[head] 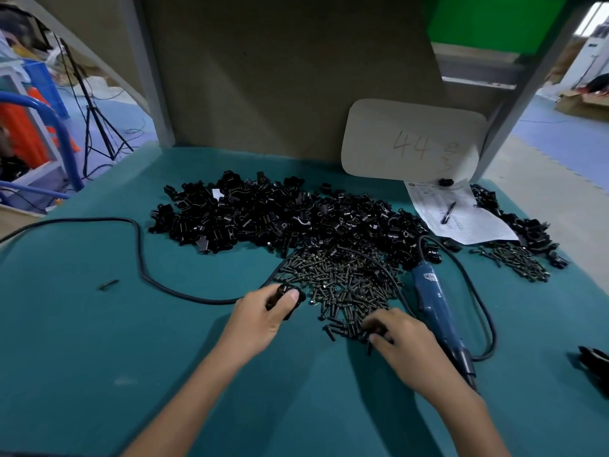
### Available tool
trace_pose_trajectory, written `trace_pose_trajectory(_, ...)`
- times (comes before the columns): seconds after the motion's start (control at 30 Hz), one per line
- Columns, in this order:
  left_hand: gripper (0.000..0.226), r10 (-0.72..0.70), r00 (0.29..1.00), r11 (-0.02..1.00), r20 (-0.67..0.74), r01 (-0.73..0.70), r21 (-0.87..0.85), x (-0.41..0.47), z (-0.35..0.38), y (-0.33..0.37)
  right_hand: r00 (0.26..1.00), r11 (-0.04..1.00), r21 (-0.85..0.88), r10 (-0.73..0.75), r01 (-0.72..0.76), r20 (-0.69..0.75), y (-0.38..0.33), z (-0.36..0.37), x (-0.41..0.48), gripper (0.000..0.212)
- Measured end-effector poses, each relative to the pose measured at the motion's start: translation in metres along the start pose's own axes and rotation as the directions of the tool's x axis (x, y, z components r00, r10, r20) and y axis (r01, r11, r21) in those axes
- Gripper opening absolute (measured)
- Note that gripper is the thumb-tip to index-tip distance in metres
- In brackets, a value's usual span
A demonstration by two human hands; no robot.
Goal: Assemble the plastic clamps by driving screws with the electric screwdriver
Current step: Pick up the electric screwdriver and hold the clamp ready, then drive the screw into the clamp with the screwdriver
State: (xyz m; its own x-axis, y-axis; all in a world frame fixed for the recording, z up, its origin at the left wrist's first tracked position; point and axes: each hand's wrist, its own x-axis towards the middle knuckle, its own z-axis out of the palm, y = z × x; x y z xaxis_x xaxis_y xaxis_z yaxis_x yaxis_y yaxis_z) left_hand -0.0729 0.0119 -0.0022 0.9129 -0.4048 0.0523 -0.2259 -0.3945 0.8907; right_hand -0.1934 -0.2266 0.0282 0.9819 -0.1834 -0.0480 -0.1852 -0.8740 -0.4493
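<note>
Plastic clamp point(280, 291) at the near edge of the screws point(342, 282), gripped in my left hand point(263, 311) | right hand point(402, 338) digs in the pile, can't tell if it holds one | I should pinch one screw only | electric screwdriver point(435, 308) lies beside it

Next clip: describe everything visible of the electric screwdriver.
The electric screwdriver is a slim blue plastic-looking tool with a white label and darker nose, lying flat on the green mat, nose toward the person, right of the screw pile. A black cord leaves its far end and loops along its right. The right hand lies alongside; contact unclear.
</note>
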Motion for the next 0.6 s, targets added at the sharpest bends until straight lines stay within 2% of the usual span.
trace_pose_trajectory(0.1,0.066,0.076,0.997,0.992,-0.003,-0.075,0.101,-0.002,0.003,-0.004,1.000,1.000,-0.006,-0.007,0.007,0.016,0.001,0.003,-0.004,0.012)
trace_pose_trajectory(0.23,0.046,0.159,0.986,0.979,0.040,-0.163,0.123,-0.004,0.009,-0.006,1.000,1.000,-0.030,-0.008,0.009,0.025,-0.003,0.008,-0.007,0.005)
trace_pose_trajectory(0.6,0.030,0.238,0.970,0.923,0.055,-0.243,0.299,-0.014,0.020,-0.012,0.997,0.997,-0.063,0.037,-0.032,0.066,-0.009,0.008,-0.013,0.004)
